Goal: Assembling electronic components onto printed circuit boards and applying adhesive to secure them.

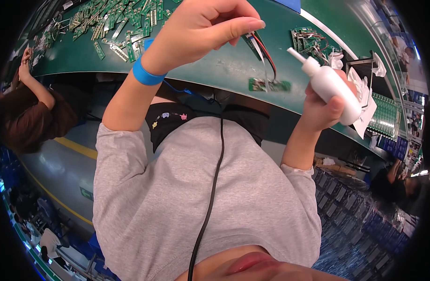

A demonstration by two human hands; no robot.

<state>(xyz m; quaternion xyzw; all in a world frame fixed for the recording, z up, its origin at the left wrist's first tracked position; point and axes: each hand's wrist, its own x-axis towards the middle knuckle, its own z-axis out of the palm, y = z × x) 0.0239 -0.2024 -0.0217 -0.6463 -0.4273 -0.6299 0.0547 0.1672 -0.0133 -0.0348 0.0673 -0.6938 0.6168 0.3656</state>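
The left hand (208, 29), thumb nearest the body, pinched a circuit board (252, 46), its wires (270, 60) reaching a second board (281, 86) by the green counter's (215, 64) front edge; the right hand (321, 107) gripped a tilted white bottle (336, 92). Loose boards (133, 22) littered the left end, near another person (41, 112).

The bottle (336, 92) is of smooth white plastic, softly glossy. The wired board (253, 46) looks hard, slightly shiny. The green surface (201, 72) seems smooth; the grey shirt (177, 187) is matt cloth, the wristband (145, 74) smooth.
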